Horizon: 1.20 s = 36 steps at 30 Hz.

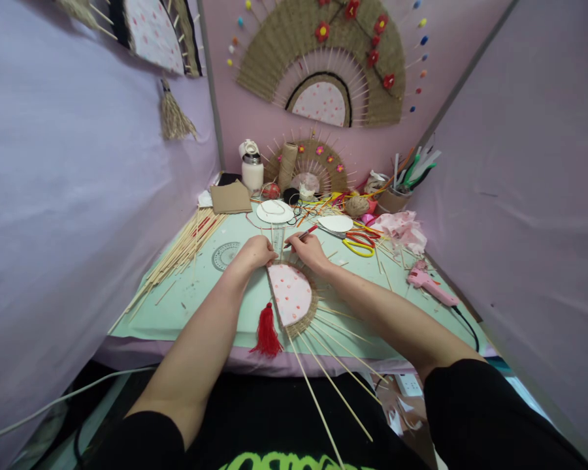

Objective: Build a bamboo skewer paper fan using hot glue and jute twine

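Marking seems the step in hand: left hand point(255, 252) curls its fingers down on the ruler point(277, 240) above the fan point(291, 295) lying mid-tabletop point(200, 287). Right hand point(310, 251) has fingers clamped on a red pen point(301, 235). A clean line calls for a steady ruler.

Rough jute fan point(292, 295), wooden sticks point(182, 251)

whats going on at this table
A person is at a green mat working on a half-made fan with a pink dotted centre, a twine edge and thin sticks fanning out. The left hand rests at the fan's top, by a clear ruler; the right hand holds a red pen there. A red tassel lies at the fan's near end. Scissors and a pink glue gun lie to the right.
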Available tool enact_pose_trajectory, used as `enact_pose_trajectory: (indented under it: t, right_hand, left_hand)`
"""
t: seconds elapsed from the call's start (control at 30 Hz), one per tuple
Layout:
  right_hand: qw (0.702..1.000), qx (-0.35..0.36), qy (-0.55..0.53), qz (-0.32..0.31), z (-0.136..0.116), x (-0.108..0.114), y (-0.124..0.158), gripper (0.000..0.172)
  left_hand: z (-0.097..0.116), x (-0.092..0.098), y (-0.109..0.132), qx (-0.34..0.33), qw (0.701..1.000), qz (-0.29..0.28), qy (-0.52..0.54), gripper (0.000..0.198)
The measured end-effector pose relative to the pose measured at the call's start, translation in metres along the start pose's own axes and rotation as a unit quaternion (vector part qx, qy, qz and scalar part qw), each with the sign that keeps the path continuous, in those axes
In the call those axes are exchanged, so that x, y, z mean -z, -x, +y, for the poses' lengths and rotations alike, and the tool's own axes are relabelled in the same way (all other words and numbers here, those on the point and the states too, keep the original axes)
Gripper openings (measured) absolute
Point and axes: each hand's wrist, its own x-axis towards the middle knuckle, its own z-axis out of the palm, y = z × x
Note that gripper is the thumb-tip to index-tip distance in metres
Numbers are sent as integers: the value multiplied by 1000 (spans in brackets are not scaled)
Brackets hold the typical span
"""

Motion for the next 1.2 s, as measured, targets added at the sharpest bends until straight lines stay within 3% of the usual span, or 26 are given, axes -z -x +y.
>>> enact_pose_trajectory:
  t: [1.2]
  right_hand:
    - [1000,-2,11,-2,5,-3,-2,25]
  left_hand:
    - [4,3,3,9,1000,-5,-9,13]
